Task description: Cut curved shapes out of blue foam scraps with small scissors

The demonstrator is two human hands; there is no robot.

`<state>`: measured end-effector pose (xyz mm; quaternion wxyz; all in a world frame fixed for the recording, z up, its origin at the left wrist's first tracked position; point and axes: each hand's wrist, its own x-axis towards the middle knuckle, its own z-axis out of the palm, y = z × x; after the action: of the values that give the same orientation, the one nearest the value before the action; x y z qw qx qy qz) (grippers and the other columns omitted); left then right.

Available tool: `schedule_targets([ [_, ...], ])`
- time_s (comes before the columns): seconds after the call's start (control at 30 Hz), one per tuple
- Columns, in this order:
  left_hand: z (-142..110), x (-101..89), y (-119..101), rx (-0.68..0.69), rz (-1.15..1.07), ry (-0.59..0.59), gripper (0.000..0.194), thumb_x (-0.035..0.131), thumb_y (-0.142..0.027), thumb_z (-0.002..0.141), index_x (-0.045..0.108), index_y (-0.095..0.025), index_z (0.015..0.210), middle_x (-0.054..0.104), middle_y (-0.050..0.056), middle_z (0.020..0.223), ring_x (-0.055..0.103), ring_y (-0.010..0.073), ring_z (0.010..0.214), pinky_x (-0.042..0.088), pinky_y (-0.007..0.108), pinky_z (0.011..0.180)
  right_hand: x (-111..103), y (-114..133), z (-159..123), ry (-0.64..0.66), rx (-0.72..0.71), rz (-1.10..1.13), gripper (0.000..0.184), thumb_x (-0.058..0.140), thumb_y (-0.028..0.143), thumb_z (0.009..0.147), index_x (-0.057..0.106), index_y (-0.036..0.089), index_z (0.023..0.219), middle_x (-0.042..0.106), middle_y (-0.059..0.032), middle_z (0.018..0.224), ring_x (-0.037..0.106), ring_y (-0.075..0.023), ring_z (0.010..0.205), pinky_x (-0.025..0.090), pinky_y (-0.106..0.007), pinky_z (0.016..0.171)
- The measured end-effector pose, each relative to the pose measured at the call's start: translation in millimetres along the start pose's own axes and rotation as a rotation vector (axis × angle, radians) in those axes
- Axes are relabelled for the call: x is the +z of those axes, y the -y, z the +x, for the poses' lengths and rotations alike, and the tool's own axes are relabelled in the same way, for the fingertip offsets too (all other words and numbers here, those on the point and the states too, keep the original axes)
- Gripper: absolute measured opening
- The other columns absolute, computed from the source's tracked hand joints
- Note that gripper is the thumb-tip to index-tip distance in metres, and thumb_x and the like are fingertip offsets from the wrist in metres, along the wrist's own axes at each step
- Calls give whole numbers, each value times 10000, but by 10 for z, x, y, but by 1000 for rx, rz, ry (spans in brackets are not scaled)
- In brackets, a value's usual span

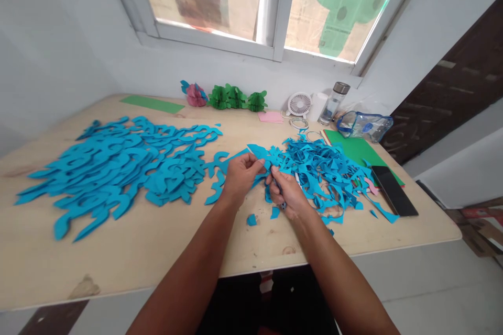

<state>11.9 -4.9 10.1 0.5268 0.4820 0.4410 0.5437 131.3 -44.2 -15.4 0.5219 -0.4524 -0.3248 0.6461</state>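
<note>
Pinched between the thumb and fingers of my left hand [242, 175] is a piece of blue paper [257, 153], its pointed end sticking out past the fingertips. My right hand [286, 188] is closed around a pair of scissors [280, 191]; dark handles show, while the blades are mostly hidden at the paper. Both hands meet over the table's middle. Left of them lie wavy blue cut-outs [106, 167] in layers and a heap of smaller curved pieces [176, 175]. A tangled pile of blue scraps [322, 167] spreads just right of my right hand.
A black phone [394, 191] lies at the table's right, by green sheets [351, 152]. Along the back stand green paper ornaments [236, 98], a pink one [195, 95], a small fan [299, 104], a bottle [334, 103] and a clear pouch [365, 125]. A green strip [152, 103] lies back left.
</note>
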Motion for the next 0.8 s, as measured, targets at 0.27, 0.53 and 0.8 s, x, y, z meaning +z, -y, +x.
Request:
schedule_targets([
  [0.27,-9,-8,-27,-59,-27,-1,151,681,-249,582,559,-173,537,586,-18,493,549,126,508,452,243,535,-17,-12,4,45,11,4,439,689,573,703,547,159,667,361,101,391,227,-18,283,104,-187,314],
  [0.53,3,-25,-20,-38,-25,-9,140,672,-237,588,564,-168,534,545,-33,488,518,116,507,444,240,531,-27,-17,4,72,41,-1,454,693,593,683,554,161,676,372,98,387,230,-21,277,90,-202,322],
  [0.8,24,-33,6,-40,-18,17,156,680,-271,580,576,-164,534,562,-12,503,510,118,514,435,236,519,-24,9,-5,67,53,-12,466,700,601,669,550,160,678,384,98,388,236,-20,273,88,-200,323],
])
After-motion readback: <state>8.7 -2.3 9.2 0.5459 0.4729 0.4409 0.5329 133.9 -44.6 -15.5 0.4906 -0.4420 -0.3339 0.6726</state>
